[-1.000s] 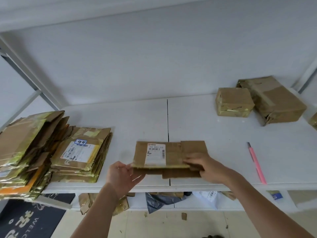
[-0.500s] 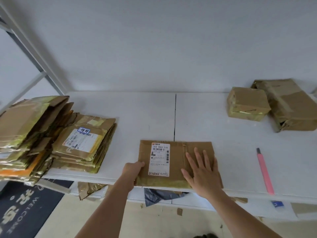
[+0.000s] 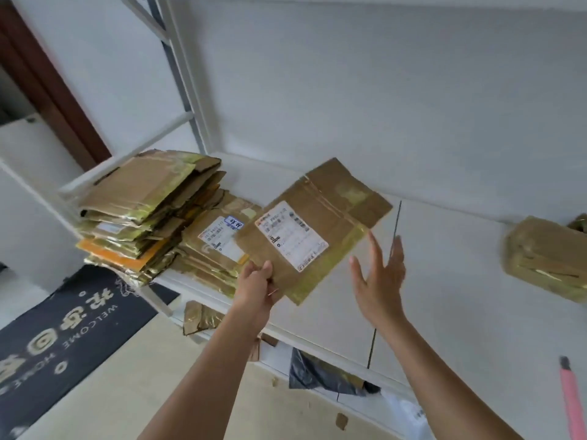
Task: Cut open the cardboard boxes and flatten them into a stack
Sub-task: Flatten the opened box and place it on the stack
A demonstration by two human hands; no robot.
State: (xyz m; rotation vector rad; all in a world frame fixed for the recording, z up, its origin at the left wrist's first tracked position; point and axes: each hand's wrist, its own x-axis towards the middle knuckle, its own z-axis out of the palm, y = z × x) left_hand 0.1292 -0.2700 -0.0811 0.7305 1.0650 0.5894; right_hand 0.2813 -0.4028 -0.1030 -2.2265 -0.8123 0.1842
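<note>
Brown flattened cardboard, white label up, sits pinched at its near corner by my left hand, thumb on top, held tilted in the air above the white bench and just right of the two stacks of flattened boxes. My right hand hangs just beside the sheet's right edge with its fingers straight and spread, holding nothing. A taped box rests farther right on the bench, and a pink cutter lies at its near right edge.
</note>
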